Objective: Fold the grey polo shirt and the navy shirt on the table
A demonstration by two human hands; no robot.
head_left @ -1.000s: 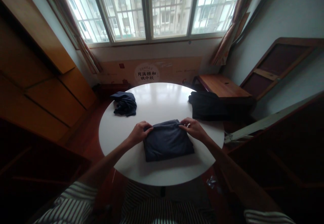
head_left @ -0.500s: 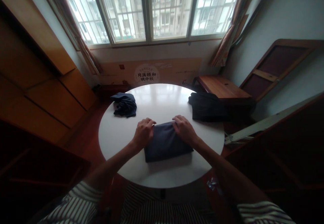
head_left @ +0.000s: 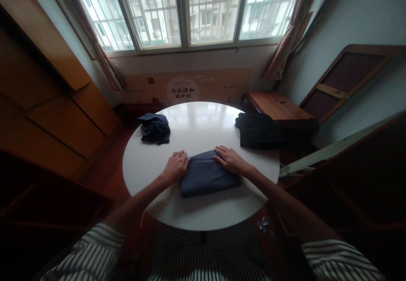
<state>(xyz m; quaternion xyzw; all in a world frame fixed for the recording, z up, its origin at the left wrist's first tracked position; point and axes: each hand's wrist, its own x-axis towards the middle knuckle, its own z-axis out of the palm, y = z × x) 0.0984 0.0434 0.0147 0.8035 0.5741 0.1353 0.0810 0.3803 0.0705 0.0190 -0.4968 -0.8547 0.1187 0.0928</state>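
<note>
A folded dark blue-grey garment [head_left: 209,177] lies on the white round table in front of me, its near edge thick with layers. At its far left corner is my left hand [head_left: 175,166], thumb touching the cloth and fingers resting along the edge, not gripping. My right hand [head_left: 233,161] lies on the far right part of the garment with its fingers stretched out flat, hiding that corner.
On the white table [head_left: 203,124], a crumpled dark navy garment [head_left: 155,128] lies at the left and a folded black garment [head_left: 258,132] at the right. Beyond stand a wooden side table [head_left: 279,104] and a printed cardboard panel [head_left: 133,85] below the window.
Both hands have eased from raised, pinching poses at the garment's far edge to lying flatter. The left hand has shifted slightly left, and the garment's far edge now lies lower.
</note>
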